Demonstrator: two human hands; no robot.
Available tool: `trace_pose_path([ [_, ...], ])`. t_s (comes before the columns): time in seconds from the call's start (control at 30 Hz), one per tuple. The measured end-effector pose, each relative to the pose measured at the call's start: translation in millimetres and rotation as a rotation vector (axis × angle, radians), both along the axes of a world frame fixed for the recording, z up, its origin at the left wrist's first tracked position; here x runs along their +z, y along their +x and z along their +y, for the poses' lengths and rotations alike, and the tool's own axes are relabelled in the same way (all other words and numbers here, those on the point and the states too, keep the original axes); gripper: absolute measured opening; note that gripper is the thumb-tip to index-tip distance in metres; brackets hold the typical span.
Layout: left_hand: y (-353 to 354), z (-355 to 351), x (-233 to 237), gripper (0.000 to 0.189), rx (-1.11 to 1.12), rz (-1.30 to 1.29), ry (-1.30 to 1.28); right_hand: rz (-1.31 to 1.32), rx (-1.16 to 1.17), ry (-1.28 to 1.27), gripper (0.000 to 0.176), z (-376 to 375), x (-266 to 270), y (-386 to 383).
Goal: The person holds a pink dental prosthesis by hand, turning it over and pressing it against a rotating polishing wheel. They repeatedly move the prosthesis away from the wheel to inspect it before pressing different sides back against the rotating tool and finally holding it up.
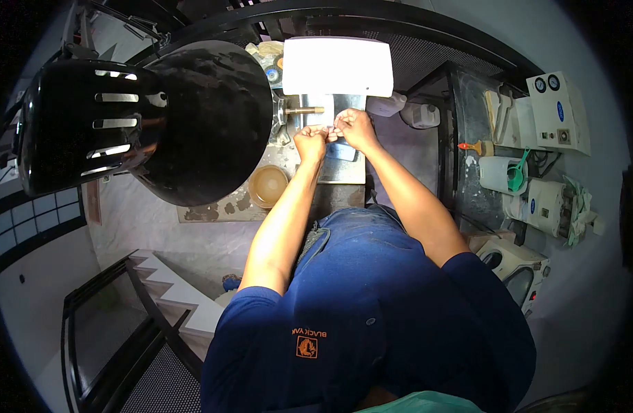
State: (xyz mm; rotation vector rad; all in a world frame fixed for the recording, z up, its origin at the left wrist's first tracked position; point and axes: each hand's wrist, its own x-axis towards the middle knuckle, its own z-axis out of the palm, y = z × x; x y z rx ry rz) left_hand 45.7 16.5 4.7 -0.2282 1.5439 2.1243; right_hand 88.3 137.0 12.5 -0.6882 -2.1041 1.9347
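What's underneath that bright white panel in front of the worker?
Below the white panel a brass-coloured spindle sticks out, and the left hand and right hand meet beside it, both curled. The panel hides whatever lies further back.

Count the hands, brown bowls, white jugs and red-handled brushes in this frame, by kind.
Hands: 2 (left hand, right hand)
Brown bowl: 1
White jugs: 2
Red-handled brush: 1
Total: 6
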Motion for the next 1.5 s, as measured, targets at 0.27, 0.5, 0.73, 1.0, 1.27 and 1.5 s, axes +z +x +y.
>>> trace_pose_path([
  [0.27, 11, 4, 12, 0.005, 0.046, -0.09, 0.124, -0.063, 0.011, 0.214, 0.006, -3, 29, 6],
  [0.5, 14, 8, -5, 0.006, 0.104, -0.189, 0.211, -0.044, -0.007, 0.217, 0.008, -2, 24, 7],
  [0.73, 16, 12, 2, 0.006, 0.125, -0.281, 0.213, -0.016, -0.025, 0.242, 0.008, -1, 24, 11],
  [1.0, 12, 14, 5, 0.006, 0.166, -0.304, 0.157, -0.072, -0.008, 0.269, 0.009, 2, 24, 5],
  [1.27, 11, 15, 0, 0.005, 0.116, -0.294, 0.151, -0.076, -0.057, 0.137, 0.011, 10, -3, 3],
  [1.5, 13, 12, 13, 0.006, 0.118, -0.303, 0.161, -0.116, -0.027, 0.141, 0.007, 9, 10, 4],
])
